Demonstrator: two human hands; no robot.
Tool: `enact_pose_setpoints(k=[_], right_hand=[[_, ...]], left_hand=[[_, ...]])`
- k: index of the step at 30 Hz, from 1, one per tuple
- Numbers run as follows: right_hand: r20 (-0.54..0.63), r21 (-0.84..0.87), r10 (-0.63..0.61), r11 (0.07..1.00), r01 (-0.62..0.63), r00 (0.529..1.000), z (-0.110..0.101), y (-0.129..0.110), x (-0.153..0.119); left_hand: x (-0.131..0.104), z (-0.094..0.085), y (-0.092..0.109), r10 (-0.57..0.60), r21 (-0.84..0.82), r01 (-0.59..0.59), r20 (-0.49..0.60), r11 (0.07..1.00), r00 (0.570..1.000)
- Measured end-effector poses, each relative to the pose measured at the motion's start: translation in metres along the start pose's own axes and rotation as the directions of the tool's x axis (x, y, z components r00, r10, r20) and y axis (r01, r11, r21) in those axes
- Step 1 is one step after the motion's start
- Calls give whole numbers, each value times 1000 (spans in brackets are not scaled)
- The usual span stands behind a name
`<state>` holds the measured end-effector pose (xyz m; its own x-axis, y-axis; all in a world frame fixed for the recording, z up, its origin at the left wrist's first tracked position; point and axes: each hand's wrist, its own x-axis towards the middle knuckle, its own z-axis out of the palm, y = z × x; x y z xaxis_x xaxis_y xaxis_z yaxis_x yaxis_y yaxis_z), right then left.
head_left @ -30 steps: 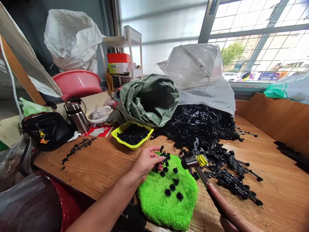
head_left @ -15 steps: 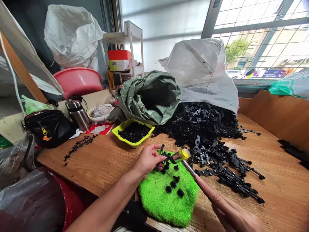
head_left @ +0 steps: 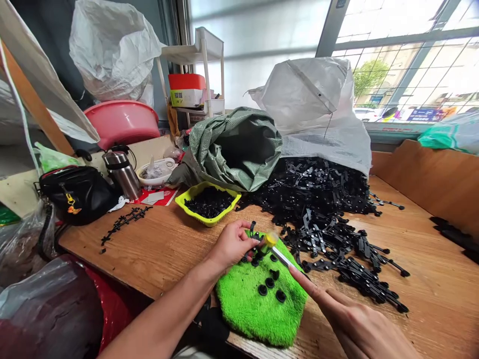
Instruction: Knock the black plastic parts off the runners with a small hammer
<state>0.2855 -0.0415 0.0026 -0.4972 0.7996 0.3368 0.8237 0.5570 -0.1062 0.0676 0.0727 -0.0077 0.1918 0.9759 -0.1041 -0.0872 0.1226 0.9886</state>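
My left hand pinches a black jointed plastic strip at the far edge of a fuzzy green cloth pad. Fingers of my right hand are wrapped round the handle of a small hammer, the forefinger stretched along it. Its yellow head is blurred, right by my left fingertips, and covers part of the strip; whether it touches cannot be made out. Several round black plugs lie loose on the pad, a few close under my left hand.
Black jointed strips are heaped to the right, spilling from a white sack. A yellow basket of small black parts stands behind my left hand, before an open green sack. Farther left lie another strip and a black bag.
The hammer head has swung left and slightly down, in to my left fingertips. My right hand has tilted along with it, while my left hand keeps its place on the strip.
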Motion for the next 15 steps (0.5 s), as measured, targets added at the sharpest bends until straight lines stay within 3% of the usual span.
enact_pose_setpoints(k=[7, 12, 15], right_hand=[[24, 73, 49, 996, -51, 999, 3, -5, 5], [58, 63, 94, 993, -97, 994, 5, -9, 4], [41, 69, 74, 995, -76, 996, 7, -5, 0]], left_hand=[[2, 0, 3, -17, 44, 16, 27, 999, 999], [6, -10, 13, -139, 99, 124, 157, 987, 978], [8, -13, 18, -193, 90, 180, 166, 980, 967]])
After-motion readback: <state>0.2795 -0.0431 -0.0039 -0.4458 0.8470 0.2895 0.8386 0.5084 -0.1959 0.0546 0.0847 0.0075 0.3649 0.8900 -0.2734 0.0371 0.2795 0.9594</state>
